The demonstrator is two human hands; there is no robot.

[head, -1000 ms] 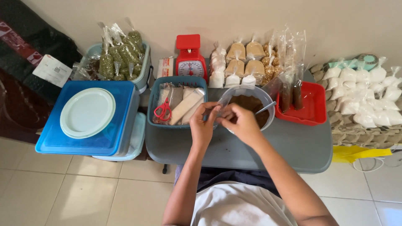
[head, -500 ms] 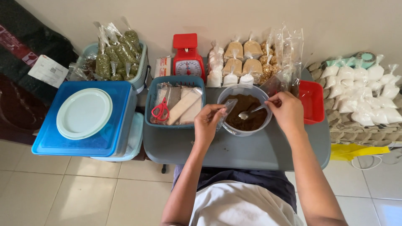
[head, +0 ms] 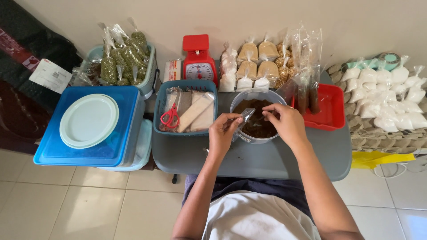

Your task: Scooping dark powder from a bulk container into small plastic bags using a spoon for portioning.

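Plastic bag (head: 243, 118) between both hands

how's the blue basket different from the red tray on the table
The blue basket has tall slatted walls; the red tray is shallow and smooth. The blue basket lies left of the left hand, with red scissors and flat packets; the red tray lies beyond the right hand, with tall clear bags. Both rest on the grey table.

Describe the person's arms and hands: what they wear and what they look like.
Both forearms are bare, with no sleeves reaching them, and no watch, bracelet or gloves show. The left hand and right hand seem ringless. The torso wears a white top over dark clothing.
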